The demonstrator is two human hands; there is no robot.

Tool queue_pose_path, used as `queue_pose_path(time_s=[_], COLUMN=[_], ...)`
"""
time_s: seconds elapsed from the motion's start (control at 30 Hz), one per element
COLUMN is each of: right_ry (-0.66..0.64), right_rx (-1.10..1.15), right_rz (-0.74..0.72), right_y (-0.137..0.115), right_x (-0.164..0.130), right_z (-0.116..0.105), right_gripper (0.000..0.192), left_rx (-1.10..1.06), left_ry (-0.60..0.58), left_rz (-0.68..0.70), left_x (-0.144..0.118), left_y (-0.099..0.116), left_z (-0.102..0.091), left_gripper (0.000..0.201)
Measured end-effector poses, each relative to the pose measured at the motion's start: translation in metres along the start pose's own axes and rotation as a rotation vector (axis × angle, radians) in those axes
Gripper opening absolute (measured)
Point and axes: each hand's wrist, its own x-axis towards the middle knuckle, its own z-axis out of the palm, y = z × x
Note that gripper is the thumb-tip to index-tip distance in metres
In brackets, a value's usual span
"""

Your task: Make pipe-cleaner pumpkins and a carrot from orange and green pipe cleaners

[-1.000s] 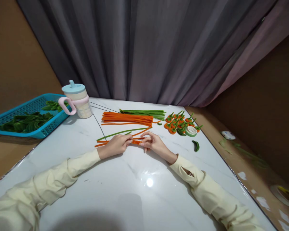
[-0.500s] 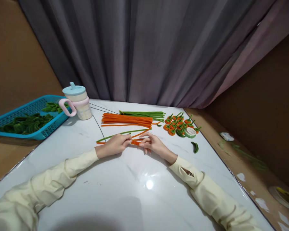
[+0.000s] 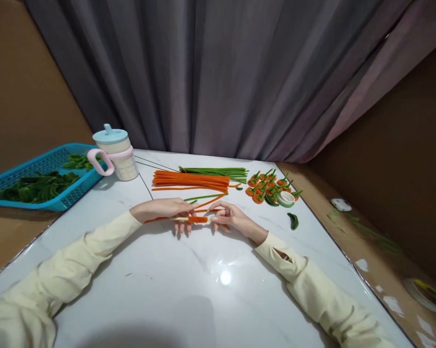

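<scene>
My left hand [image 3: 169, 209] is closed lightly around a thin pale stick [image 3: 180, 219], which lies roughly level just above the table. Orange pipe cleaner is wound in a tight coil [image 3: 197, 219] around the stick between my two hands. At the stick's right end, my right hand [image 3: 234, 218] pinches it with thumb and fingers. A loose orange pipe cleaner [image 3: 156, 219] runs out to the left under my left hand. Just beyond my hands lie a single green pipe cleaner [image 3: 212, 196] and an orange strand. My left palm hides part of the stick.
Behind lie a bundle of orange pipe cleaners [image 3: 191, 179] and green ones [image 3: 218, 171]. Several small orange pumpkin-like pieces [image 3: 258, 198] and a tape roll [image 3: 286, 198] sit right. Left stand a lidded cup [image 3: 125, 166] and a blue basket [image 3: 64, 200] holding green pieces.
My left hand has shifted a little left and turned, its fingers now showing below. The pale stick and orange coil have come into clear view between my hands. My right hand has barely moved.
</scene>
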Motion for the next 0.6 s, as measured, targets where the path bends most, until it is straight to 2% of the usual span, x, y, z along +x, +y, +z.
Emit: queue_pose_path(time_s=[0.13, 0.23, 0.37, 0.6], right_ry=[-0.058, -0.083, -0.103, -0.107], right_rx=[-0.013, -0.018, -0.023, -0.021], right_rz=[0.015, 0.023, 0.033, 0.033], right_y=[0.001, 0.002, 0.004, 0.002], right_x=[0.000, 0.001, 0.002, 0.001], right_z=[0.000, 0.000, -0.001, -0.001], right_gripper=[0.039, 0.041, 0.040, 0.039], left_rx=[-0.259, -0.373, -0.412, -0.379], left_ry=[-0.165, -0.198, -0.230, -0.276], left_rz=[-0.068, -0.041, 0.044, 0.064], left_x=[0.014, 0.025, 0.029, 0.026], left_y=[-0.012, -0.021, -0.026, -0.026], left_z=[0.016, 0.027, 0.032, 0.030], left_gripper=[0.051, 0.047, 0.037, 0.042])
